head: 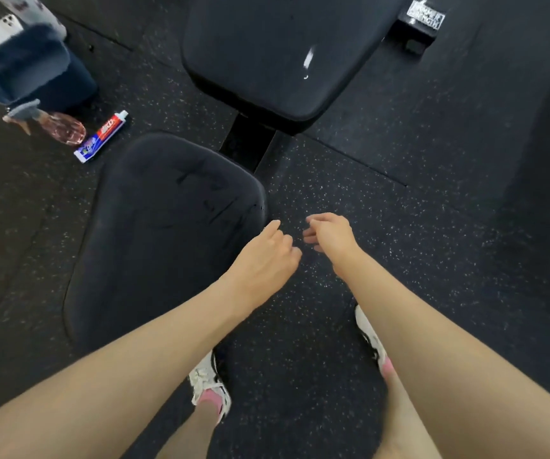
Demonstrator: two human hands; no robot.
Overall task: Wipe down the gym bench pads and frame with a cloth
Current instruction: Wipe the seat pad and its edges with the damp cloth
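Over the dark speckled floor (416, 266), the left hand (267, 256) and right hand (330, 236) hang loose and empty beside the black seat pad (167, 243) at middle left, with the back pad (260, 44) at the top.

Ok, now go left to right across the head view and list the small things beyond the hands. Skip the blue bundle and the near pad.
spray bottle → toothpaste tube → frame post → white streak on the far pad → brand label

head-worn view, looking steeply down, close above floor (383, 226)
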